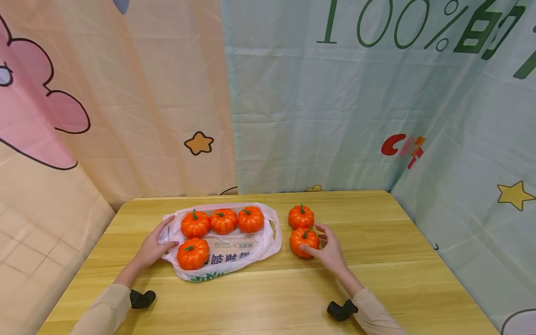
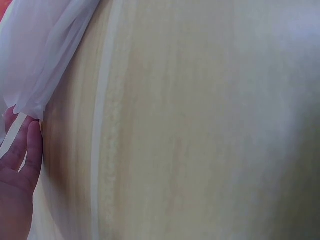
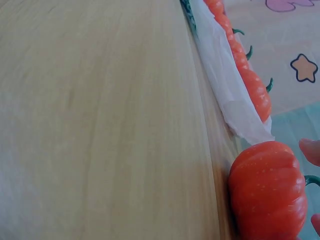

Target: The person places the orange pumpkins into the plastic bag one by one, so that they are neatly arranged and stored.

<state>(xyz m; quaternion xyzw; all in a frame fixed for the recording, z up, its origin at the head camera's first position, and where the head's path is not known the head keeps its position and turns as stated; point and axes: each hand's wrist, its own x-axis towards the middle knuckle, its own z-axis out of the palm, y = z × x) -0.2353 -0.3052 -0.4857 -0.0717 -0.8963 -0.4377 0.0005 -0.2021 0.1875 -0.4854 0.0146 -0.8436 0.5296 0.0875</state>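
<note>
A white plastic bag [image 1: 268, 244] with printed characters lies spread flat on the table. Several small orange pumpkins [image 1: 195, 224] with green stems rest on it, three in a row at the back and one at the front left. At the bag's left edge is my left hand [image 1: 154, 245], thumb and fingers spread, fingertips touching the plastic [image 2: 42, 55]. Right of the bag, two more pumpkins stand one behind the other. My right hand [image 1: 331, 251] is around the right side of the nearer pumpkin [image 3: 267, 192], thumb across its front; in the right wrist view its fingertips show beside the stem.
The farther loose pumpkin [image 1: 301, 216] stands right behind the nearer one. Both are on the wooden table [image 1: 377, 279], whose far edge meets hanging printed curtains [image 1: 293, 116]. A black wrist mount [image 1: 142, 299] sticks out at each sleeve.
</note>
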